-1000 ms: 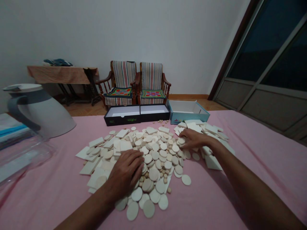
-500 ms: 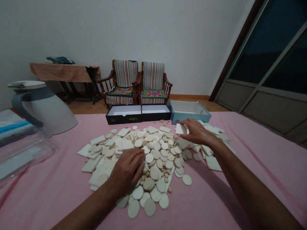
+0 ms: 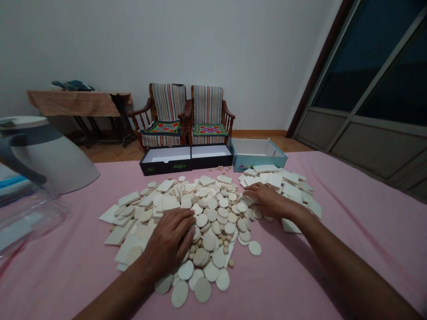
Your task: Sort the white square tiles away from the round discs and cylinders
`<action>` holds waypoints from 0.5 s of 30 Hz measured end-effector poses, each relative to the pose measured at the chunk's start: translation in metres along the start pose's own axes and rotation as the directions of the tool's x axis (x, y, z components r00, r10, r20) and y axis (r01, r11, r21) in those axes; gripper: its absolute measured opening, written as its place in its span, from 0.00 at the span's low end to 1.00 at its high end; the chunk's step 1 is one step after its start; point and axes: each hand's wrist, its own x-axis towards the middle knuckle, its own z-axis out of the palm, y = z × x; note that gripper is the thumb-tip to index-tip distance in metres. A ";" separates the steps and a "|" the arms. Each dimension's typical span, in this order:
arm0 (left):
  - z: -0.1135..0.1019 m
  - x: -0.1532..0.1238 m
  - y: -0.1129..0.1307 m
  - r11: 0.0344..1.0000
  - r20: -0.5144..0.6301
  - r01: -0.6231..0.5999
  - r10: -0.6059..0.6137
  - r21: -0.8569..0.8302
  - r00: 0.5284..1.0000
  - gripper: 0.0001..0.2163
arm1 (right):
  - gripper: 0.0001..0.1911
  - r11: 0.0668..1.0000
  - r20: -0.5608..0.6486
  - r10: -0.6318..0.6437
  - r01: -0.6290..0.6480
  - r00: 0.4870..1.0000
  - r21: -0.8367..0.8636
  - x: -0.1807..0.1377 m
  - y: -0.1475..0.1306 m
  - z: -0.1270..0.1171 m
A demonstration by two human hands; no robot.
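Observation:
A big heap of pale wooden pieces (image 3: 213, 222) covers the middle of the pink tablecloth (image 3: 316, 266): round discs in the centre and front, square tiles (image 3: 287, 189) at the right and more tiles at the left. My left hand (image 3: 168, 242) lies flat, palm down, on the discs at the heap's near left. Fingers down, my right hand (image 3: 267, 200) rests on the pieces where the discs meet the right-hand tiles. I cannot see whether it grips any piece.
At the table's far edge stand two black boxes (image 3: 167, 161) with white insides and a light blue box (image 3: 256, 153), all without lids. A white jug (image 3: 43, 155) and a clear plastic container (image 3: 26, 218) sit at the left. Two striped chairs stand behind.
My right hand went from the heap's right side up to the far tiles near the blue box, then came back down onto the pieces. My left hand stayed on the discs.

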 end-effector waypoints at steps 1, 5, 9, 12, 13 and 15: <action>0.000 0.000 0.000 1.000 0.000 -0.003 0.003 0.001 1.000 0.09 | 0.24 0.999 0.017 -0.007 0.007 1.000 -0.033 0.002 -0.003 0.002; 0.001 -0.001 -0.001 1.000 0.003 -0.008 0.008 0.003 1.000 0.09 | 0.15 0.991 -0.022 -0.013 0.010 1.000 -0.136 0.006 -0.005 0.011; 0.001 -0.001 -0.002 1.000 0.005 -0.013 0.013 0.003 1.000 0.09 | 0.07 0.978 -0.116 -0.002 -0.022 0.993 -0.206 0.006 -0.006 0.018; 0.001 0.000 -0.001 1.000 -0.002 -0.009 0.009 0.006 1.000 0.09 | 0.09 0.976 -0.229 0.037 -0.084 0.973 -0.201 0.002 -0.007 0.020; 0.001 0.000 -0.001 1.000 -0.001 -0.007 0.007 0.007 1.000 0.09 | 0.09 0.979 -0.277 0.060 -0.111 0.959 -0.173 0.001 -0.005 0.019; 0.000 0.001 -0.001 1.000 0.000 -0.007 0.007 0.009 1.000 0.09 | 0.10 0.983 -0.389 0.118 -0.163 0.914 -0.083 -0.004 0.003 0.014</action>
